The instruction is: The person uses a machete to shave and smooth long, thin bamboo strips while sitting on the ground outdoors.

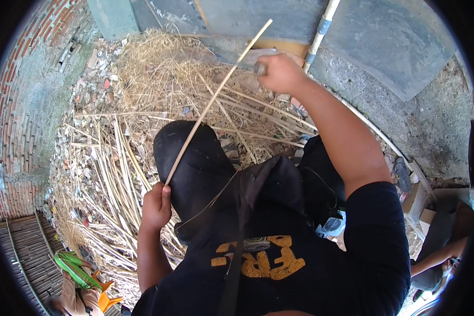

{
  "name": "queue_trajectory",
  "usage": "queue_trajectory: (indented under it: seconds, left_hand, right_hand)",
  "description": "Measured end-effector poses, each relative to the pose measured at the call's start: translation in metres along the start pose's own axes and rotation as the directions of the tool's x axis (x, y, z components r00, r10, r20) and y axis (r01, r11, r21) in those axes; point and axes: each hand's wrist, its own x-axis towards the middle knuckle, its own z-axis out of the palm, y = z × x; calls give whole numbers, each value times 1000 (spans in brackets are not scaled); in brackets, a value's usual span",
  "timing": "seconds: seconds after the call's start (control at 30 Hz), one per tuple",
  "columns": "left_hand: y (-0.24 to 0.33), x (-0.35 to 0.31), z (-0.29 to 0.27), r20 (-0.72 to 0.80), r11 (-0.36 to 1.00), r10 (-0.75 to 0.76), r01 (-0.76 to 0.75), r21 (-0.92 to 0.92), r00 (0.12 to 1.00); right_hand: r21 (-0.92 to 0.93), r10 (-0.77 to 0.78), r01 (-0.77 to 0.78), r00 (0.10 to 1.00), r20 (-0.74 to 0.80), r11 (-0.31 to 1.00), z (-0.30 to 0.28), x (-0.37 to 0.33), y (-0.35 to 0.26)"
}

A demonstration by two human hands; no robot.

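My left hand [156,206] is closed around the lower end of a long, thin bamboo strip [219,89]. The strip slants up across my left knee toward the wall, its far end free in the air. To the right of that far end, my raised right hand [280,73] is clenched round a handle with a blunt, rounded grey-brown end [259,68]. Whatever tool the handle belongs to is hidden by the fist. A gap separates the right hand from the strip.
Many pale strips [118,179] lie on the rubble at my left. Curly shavings [158,63] heap up ahead, below a grey panel wall [389,42] with a leaning pole [321,37]. A brick wall [23,121] borders the left. Other people sit at lower left and right.
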Motion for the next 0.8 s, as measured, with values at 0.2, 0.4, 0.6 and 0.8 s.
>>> queue_trajectory:
  seconds: [0.2, 0.4, 0.6, 0.8]
  left_hand:
    - [8, 3, -14, 31, 998, -61, 60, 27, 998]
    - [-5, 3, -8, 51, 997, -45, 48, -62, 998]
    - [-1, 7, -8, 80, 990, -84, 92, -102, 993]
    - [-7, 1, -11, 137, 961, -162, 187, -204, 977]
  right_hand:
    - [-76, -32, 23, 992, -123, 997, 5, 5, 32]
    - [-140, -114, 141, 977, 181, 980, -12, -16, -44]
    - [-15, -64, 63, 987, -144, 998, 10, 2, 19]
    - [-139, -111, 128, 986, 124, 982, -2, -17, -42]
